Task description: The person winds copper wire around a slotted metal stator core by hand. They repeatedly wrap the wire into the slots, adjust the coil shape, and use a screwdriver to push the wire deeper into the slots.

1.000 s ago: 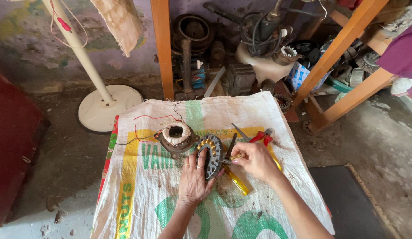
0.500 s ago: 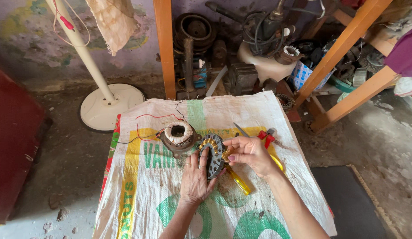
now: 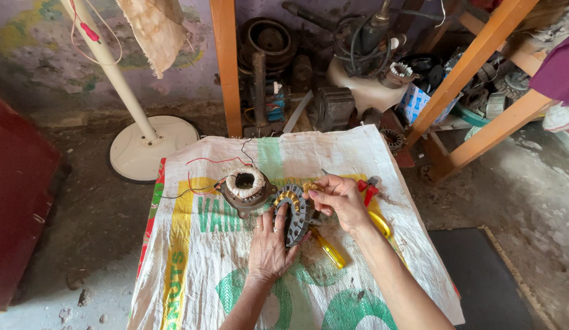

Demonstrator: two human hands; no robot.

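My left hand (image 3: 269,244) holds a dark metal stator ring (image 3: 295,214) with copper windings, propping it on edge on the woven sack (image 3: 205,275). My right hand (image 3: 341,200) grips the ring's upper right side, fingers curled on the copper coil. Just left of the ring sits a motor housing with a white wound coil (image 3: 245,189) and thin red and black wires (image 3: 205,162) trailing from it. A yellow-handled screwdriver (image 3: 329,249) lies under my right wrist. Red-handled pliers (image 3: 370,189) lie to the right of my right hand.
A white fan stand with a round base (image 3: 151,143) rises at the left. An orange wooden post (image 3: 226,61) and slanted orange frame (image 3: 480,67) stand behind, among motor parts and cables (image 3: 358,43). A dark red panel (image 3: 18,201) stands at far left, a dark mat (image 3: 486,281) at right.
The view has shifted slightly. Both hands stay on the stator ring, my right hand has shifted a little up along its copper coil.
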